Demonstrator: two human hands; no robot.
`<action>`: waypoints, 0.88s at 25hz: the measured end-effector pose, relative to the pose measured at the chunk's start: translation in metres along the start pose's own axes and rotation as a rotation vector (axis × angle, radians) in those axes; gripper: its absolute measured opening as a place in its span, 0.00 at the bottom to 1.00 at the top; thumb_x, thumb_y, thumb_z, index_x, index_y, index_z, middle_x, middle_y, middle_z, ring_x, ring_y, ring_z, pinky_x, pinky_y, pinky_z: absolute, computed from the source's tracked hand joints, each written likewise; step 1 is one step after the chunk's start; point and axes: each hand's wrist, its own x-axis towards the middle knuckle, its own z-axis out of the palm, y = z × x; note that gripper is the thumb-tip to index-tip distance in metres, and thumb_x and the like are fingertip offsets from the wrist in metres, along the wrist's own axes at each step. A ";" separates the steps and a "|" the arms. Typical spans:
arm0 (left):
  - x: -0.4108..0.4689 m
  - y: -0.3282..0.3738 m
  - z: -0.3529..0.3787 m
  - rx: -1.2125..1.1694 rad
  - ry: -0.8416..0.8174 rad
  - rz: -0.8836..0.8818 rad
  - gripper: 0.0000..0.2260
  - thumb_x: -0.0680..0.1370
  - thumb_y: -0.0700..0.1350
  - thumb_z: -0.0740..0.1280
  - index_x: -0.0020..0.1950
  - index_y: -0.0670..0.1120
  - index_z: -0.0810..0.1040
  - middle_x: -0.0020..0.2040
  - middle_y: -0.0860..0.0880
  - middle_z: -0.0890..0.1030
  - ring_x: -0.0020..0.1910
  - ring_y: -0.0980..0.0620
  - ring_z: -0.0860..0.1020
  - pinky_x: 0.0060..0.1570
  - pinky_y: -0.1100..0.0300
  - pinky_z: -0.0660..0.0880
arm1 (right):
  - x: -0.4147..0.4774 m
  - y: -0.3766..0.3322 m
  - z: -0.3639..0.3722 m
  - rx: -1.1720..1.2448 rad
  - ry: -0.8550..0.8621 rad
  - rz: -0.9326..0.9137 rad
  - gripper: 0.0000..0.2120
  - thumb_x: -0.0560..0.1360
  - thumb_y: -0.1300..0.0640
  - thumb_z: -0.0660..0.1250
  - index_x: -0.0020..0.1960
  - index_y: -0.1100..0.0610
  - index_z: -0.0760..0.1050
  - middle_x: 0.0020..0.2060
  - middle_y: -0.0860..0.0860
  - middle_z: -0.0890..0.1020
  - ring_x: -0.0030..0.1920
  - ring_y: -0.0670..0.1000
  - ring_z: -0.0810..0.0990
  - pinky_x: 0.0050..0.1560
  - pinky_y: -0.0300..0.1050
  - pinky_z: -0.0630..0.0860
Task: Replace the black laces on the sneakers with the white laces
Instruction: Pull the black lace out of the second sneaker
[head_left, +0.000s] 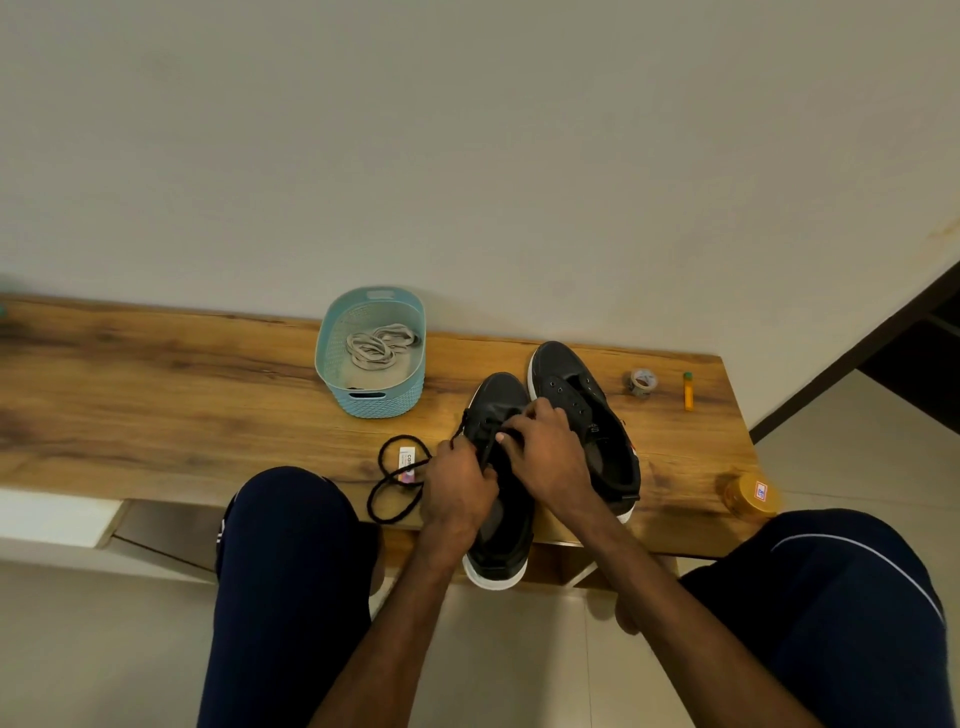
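Two black sneakers with white soles lie on a wooden bench (156, 395). The left sneaker (500, 540) overhangs the front edge and still carries a black lace (390, 493), which loops out to the left over the wood. My left hand (460, 488) is shut on that lace beside the shoe. My right hand (543, 452) pinches the lace over the eyelets of the same shoe. The right sneaker (569, 387) stands behind, with bare eyelets. White laces (378, 347) lie coiled in a light blue basket (382, 402) at the back.
A small white packet (405, 462) lies inside the lace loop. A tape roll (642, 383) and a yellow pen-like stick (688, 391) sit at the bench's right end. An orange-lidded jar (752, 500) stands at the front right corner. My knees flank the bench.
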 end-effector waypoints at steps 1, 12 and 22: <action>-0.001 0.000 0.003 0.026 -0.003 0.007 0.18 0.78 0.47 0.66 0.65 0.41 0.71 0.63 0.42 0.74 0.61 0.43 0.75 0.57 0.52 0.73 | 0.000 0.001 0.002 0.065 0.002 0.015 0.13 0.80 0.48 0.65 0.58 0.53 0.80 0.55 0.51 0.73 0.56 0.52 0.71 0.54 0.51 0.76; 0.001 -0.002 0.003 -0.032 -0.025 0.054 0.35 0.79 0.45 0.66 0.80 0.54 0.50 0.66 0.41 0.70 0.63 0.43 0.73 0.58 0.50 0.75 | 0.001 0.005 -0.012 1.424 0.005 0.626 0.11 0.83 0.57 0.58 0.46 0.55 0.77 0.40 0.51 0.81 0.40 0.50 0.80 0.44 0.46 0.73; -0.004 -0.005 0.011 -0.130 0.029 -0.038 0.21 0.77 0.46 0.69 0.67 0.43 0.68 0.63 0.44 0.72 0.61 0.46 0.74 0.57 0.55 0.73 | -0.003 0.004 0.000 -0.130 -0.014 0.028 0.12 0.81 0.46 0.63 0.59 0.51 0.78 0.55 0.51 0.73 0.57 0.53 0.70 0.55 0.54 0.76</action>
